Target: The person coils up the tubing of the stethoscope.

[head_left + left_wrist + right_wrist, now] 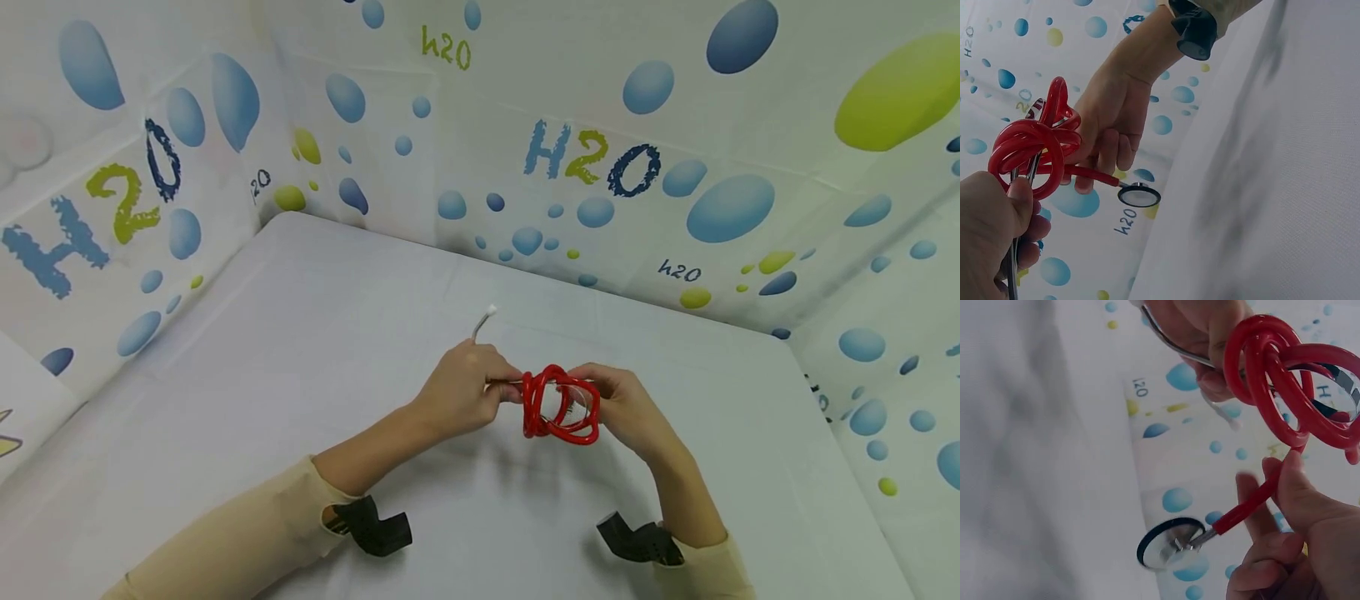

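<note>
A stethoscope with red tubing [531, 408] wound into a loose bundle of loops is held between both hands above the table. My left hand [461, 387] grips its metal ear tubes at the left of the bundle; one tube, with a white ear tip [491, 309], sticks up past the hand. On the other side, my right hand [626, 408] pinches the red tube between thumb and finger, close to the chest piece. That round chest piece [1169, 544], dark-rimmed, juts out beyond the right fingers in the right wrist view. In the left wrist view, the loops [1029, 147] sit right above the left thumb.
A white table [337, 300] spreads beneath the hands. Behind and beside it stand white walls [510, 108] printed with blue and green drops and H2O lettering. Black wrist mounts [375, 529] are strapped at both sleeves.
</note>
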{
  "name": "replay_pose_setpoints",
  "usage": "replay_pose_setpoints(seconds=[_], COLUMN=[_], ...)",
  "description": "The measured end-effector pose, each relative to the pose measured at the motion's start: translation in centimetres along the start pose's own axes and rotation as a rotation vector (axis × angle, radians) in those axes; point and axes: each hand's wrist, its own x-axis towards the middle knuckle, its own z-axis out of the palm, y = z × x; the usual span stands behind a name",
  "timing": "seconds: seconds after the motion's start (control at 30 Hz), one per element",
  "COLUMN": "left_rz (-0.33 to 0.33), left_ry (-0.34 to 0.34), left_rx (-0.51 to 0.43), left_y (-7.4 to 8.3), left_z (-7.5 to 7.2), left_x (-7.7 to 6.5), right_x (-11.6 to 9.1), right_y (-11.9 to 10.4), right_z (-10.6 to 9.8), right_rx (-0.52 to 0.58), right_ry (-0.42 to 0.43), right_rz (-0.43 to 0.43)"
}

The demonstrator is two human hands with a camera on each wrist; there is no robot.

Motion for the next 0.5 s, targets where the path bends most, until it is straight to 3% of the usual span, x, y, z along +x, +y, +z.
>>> replay_pose_setpoints(seconds=[0.2, 0.5], left_rz=[-0.087, -0.140], left_ry=[0.027, 0.040], left_rx=[-0.067, -0.093], left_y=[-0.2, -0.7], left_z=[-0.6, -0.9], left_x=[0.3, 0.4], right_x=[0.2, 0.9], right_y=[0.5, 0.7], right_z=[0.9, 2.7], right_rx=[0.035, 0.023], right_ry=[0.004, 0.064], right_rz=[-0.005, 0.024])
